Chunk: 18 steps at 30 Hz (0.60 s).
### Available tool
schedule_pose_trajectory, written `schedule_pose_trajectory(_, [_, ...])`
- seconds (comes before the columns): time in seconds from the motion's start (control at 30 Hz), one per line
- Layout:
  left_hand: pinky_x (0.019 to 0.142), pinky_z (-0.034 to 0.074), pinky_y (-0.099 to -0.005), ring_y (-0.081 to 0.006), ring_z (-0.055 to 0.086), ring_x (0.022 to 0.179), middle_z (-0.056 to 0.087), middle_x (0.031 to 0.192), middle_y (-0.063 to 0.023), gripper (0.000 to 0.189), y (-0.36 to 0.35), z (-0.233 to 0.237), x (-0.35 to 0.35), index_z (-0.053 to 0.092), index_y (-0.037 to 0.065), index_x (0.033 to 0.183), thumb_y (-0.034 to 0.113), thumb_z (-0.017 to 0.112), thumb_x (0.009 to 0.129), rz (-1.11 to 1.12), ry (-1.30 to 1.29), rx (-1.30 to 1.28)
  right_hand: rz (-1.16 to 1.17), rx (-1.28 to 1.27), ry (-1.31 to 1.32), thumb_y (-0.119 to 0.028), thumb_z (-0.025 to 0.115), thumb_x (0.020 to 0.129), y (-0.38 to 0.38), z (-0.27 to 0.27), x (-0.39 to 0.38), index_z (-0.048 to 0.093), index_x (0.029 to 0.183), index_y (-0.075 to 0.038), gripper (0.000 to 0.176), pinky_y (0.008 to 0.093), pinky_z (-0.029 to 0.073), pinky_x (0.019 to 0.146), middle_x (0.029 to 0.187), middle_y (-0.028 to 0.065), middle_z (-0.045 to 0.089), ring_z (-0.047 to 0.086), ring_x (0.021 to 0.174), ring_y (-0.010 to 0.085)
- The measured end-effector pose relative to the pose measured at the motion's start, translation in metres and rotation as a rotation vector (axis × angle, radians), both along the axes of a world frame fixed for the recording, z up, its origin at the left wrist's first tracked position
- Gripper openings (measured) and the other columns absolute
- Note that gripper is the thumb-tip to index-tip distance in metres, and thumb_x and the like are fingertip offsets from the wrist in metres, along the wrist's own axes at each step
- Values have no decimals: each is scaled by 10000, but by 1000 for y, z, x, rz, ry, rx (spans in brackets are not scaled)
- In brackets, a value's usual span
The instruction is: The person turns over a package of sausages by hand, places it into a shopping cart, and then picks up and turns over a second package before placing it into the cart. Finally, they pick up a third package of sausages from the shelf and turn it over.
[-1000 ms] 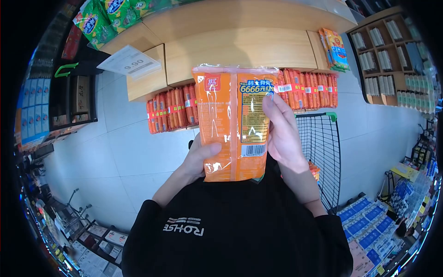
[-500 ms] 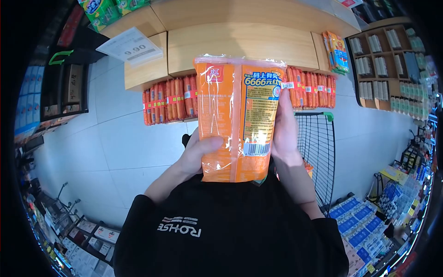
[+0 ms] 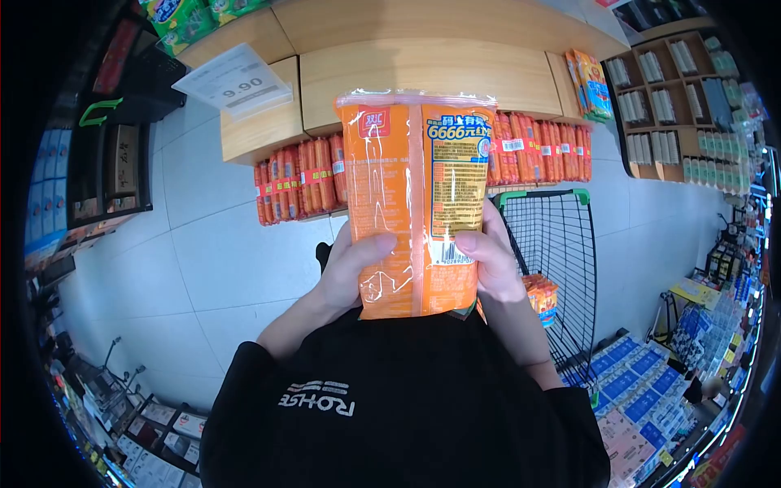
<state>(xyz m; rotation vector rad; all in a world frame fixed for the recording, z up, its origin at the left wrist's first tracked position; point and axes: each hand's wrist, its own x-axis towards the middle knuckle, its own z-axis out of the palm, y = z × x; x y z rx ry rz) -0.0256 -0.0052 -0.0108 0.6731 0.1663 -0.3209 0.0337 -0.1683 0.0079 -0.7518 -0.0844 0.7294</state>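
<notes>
An orange plastic food package (image 3: 390,203) is held upright in front of my chest, its printed back with a barcode and a centre seam facing me. My left hand (image 3: 351,264) grips its left edge, thumb lying on the front and fingers hidden behind. On the right edge, my right hand (image 3: 495,259) grips likewise, its thumb over part of the barcode. Beyond the package, bundles of red-wrapped sausages (image 3: 299,179) line the low shelf, with more sausage bundles (image 3: 541,150) to the right.
A black wire shopping cart (image 3: 549,268) with green corners stands at my right, with orange packages (image 3: 540,297) inside. A wooden display (image 3: 431,77) rises ahead, bearing a price sign (image 3: 236,81). Blue-and-white boxes (image 3: 634,386) are stacked at the lower right.
My right hand has slid down the package's right edge, and its thumb now rests on the barcode side. The package has shifted slightly left. More of the cart shows.
</notes>
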Motion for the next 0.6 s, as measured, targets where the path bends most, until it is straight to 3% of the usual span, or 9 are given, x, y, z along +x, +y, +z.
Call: schedule_pose_trajectory(0.6, [897,420,-329,-207,498,1072,459,1205,-147,531,26,2,-15,307,-24,1268,202,500,828,51,-23,-27,-67,-136,-78,-18,582,723,33,7,-17,379,1241,-6,556,289,418,872,1111,63,539,521,1002,127])
